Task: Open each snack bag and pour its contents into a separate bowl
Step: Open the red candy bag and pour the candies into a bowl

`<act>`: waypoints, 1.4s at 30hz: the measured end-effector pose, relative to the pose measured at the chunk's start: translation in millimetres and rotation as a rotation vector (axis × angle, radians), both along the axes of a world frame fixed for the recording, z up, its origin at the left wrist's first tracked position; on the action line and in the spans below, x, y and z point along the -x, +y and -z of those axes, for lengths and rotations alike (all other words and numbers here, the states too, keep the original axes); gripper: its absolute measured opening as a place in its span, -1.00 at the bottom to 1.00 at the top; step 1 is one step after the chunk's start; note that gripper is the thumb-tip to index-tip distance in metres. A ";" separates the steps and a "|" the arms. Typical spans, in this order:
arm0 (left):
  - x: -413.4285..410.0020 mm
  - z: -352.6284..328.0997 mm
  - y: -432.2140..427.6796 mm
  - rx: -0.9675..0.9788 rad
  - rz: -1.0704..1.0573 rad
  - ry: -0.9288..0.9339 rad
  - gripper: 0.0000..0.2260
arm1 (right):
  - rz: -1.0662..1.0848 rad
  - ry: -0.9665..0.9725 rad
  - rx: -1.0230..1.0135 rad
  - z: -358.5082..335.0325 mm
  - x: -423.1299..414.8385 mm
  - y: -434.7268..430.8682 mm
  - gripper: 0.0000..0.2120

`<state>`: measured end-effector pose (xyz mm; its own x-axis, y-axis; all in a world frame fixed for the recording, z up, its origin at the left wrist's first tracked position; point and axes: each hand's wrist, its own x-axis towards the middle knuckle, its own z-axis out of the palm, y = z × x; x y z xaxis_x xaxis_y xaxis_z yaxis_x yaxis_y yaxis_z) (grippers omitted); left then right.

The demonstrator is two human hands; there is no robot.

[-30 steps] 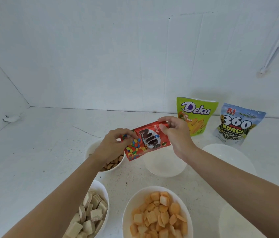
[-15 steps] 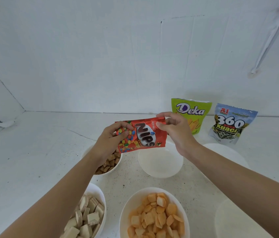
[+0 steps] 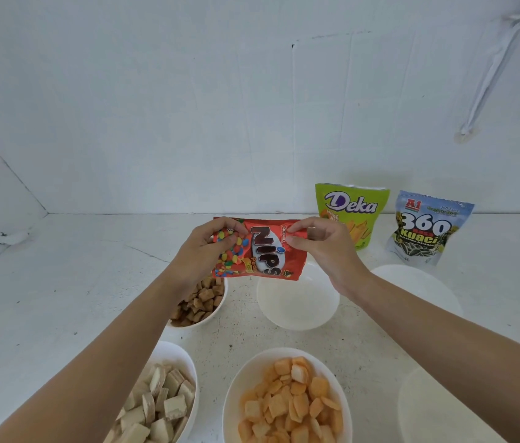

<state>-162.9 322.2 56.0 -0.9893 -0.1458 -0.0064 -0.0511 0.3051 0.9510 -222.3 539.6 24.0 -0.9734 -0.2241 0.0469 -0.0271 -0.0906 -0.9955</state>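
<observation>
Nips bag [image 3: 263,251] pinched by left hand [image 3: 207,251] and right hand [image 3: 326,251], seemingly above an empty bowl [image 3: 297,305].

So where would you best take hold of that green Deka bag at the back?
Probably its flat top seam, pinched from above. The Deka bag stands upright by the back wall, so that edge is free; the 360 Kuaci bag crowds its right side and the right hand hides its lower left.
</observation>
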 end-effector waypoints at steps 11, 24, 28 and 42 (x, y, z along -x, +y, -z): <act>-4.5 6.8 6.3 0.083 0.040 -0.032 -0.82 | -0.008 -0.065 -0.076 20.2 -5.3 -3.3 -0.88; -4.2 10.9 3.7 0.176 0.065 -0.062 -0.79 | -0.023 -0.168 -0.164 24.3 -11.0 -10.3 -0.87; -6.3 7.6 2.9 0.134 0.046 -0.044 -0.81 | -0.022 -0.134 -0.154 16.9 -10.9 -11.0 -0.88; -6.3 4.6 8.4 0.187 0.060 0.015 -0.79 | 0.015 -0.109 -0.186 18.6 -10.3 -15.2 -0.85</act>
